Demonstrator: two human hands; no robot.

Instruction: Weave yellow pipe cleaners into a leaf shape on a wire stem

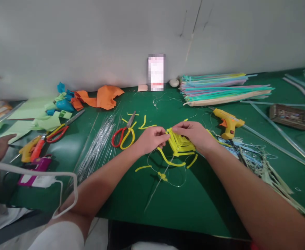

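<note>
My right hand (194, 134) is closed, thumb and fingers pinching a yellow folded pipe-cleaner piece (182, 145) built of rows side by side. Close to its left edge, my left hand (154, 139) is pinched shut at a yellow pipe cleaner; its fingertips partly hide the contact. Below, a curved yellow pipe cleaner (169, 161) crosses a thin wire stem (153, 192), which carries a small yellow knot (162, 176). Short yellow cut pieces (143, 168) lie around. Left of my hands rest scissors (123, 136) with a red and a yellow handle.
A yellow glue gun (229, 123) lies right of my hands, before bundled pipe cleaners (220, 92). Silver wires (97, 142) and a second pair of scissors (64, 128) are leftward. A phone (156, 72) leans on the wall. Another person's hand (1, 146) is far left, near a white cable (37, 169).
</note>
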